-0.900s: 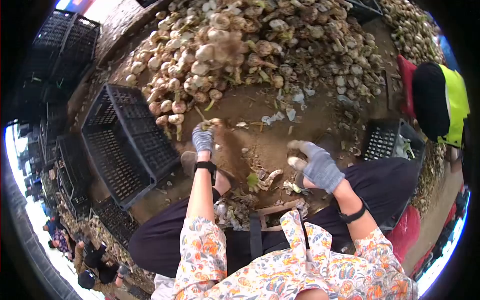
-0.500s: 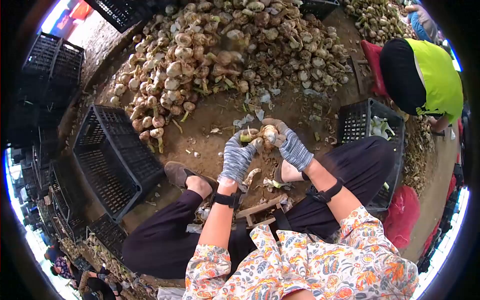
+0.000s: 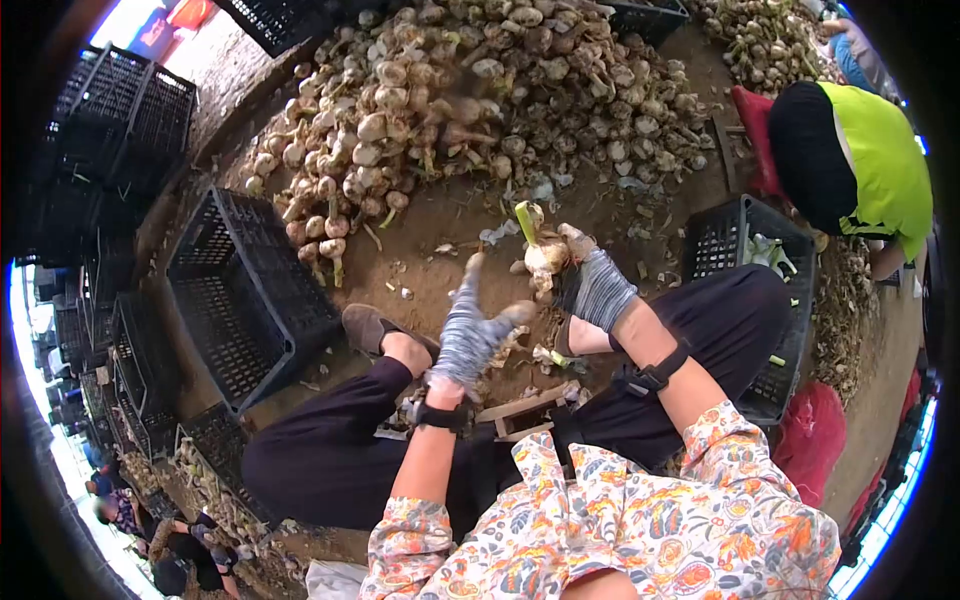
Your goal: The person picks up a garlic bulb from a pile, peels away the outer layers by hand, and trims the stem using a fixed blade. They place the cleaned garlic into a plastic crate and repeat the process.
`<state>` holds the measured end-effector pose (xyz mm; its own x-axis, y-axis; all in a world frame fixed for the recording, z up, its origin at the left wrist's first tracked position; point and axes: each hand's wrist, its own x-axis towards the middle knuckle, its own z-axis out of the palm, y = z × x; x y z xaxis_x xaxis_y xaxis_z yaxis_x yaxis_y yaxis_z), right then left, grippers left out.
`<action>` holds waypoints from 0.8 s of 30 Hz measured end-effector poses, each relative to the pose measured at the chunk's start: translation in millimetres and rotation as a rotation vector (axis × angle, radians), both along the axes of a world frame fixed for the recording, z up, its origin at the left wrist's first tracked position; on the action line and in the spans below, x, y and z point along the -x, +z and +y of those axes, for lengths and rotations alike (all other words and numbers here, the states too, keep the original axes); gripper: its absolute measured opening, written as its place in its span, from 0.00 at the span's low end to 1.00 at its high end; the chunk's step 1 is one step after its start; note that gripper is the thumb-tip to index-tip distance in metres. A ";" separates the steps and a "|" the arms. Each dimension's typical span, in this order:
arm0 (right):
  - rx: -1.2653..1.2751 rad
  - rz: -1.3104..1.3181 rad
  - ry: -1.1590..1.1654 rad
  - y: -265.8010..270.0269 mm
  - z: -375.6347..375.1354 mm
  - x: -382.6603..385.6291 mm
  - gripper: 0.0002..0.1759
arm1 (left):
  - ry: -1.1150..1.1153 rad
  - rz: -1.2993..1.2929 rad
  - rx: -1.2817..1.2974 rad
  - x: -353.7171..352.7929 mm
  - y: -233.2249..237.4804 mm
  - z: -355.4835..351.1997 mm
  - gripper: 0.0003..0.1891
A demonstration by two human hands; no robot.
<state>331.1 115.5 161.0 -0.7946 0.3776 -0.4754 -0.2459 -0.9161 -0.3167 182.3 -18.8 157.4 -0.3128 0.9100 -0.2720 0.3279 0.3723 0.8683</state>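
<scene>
My right hand (image 3: 598, 283), in a grey striped glove, grips a garlic bulb (image 3: 545, 255) with a green stalk stub pointing up. My left hand (image 3: 470, 325), gloved the same way, hovers just below and left of the bulb with its fingers spread, holding nothing that I can see. Both hands are over the dirt floor between my knees. A large heap of garlic bulbs (image 3: 470, 100) lies on the ground beyond them.
An empty black crate (image 3: 250, 290) stands at my left foot, with more stacked crates (image 3: 110, 150) behind. Another black crate (image 3: 750, 260) with some trimmings stands at my right knee. A person in a yellow vest (image 3: 860, 160) crouches to the right. Scraps litter the soil.
My left hand picked a bulb from the heap's edge and brought it to my right hand. Now the right hand holds it alone, and the left has let go and dropped lower.
</scene>
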 end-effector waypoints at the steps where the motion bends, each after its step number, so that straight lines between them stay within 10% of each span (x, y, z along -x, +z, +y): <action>1: 0.057 0.030 0.030 1.9 -4.4 3.7 0.30 | 0.026 -0.193 -0.281 -6.9 5.7 7.7 0.45; 6: 0.041 -0.255 0.122 18.1 -21.8 8.3 0.25 | 0.245 -0.542 -0.170 -22.6 10.2 11.6 0.36; 8: -1.173 -0.596 0.207 -28.5 -15.0 0.7 0.24 | 0.262 -0.569 -0.200 -21.2 5.1 6.5 0.35; 10: -1.171 -0.489 0.040 -26.5 -10.2 6.0 0.24 | 0.111 0.020 -0.293 -13.3 16.7 9.8 0.35; 13: -1.385 -0.630 0.203 9.7 -18.6 6.0 0.19 | 0.041 0.131 -0.279 -13.5 27.3 10.3 0.37; 20: -0.632 -0.313 0.152 33.4 -12.9 8.2 0.15 | 0.118 0.059 -0.431 -12.1 26.2 8.1 0.36; 24: -0.739 -0.305 0.145 32.7 -11.4 5.6 0.14 | 0.134 -0.118 -0.428 -11.0 24.1 7.8 0.35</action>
<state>325.5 104.0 193.7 -0.7352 0.5824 -0.3470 0.0540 -0.4599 -0.8863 193.2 -11.0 181.5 -0.4252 0.9017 0.0787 0.1909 0.0044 0.9816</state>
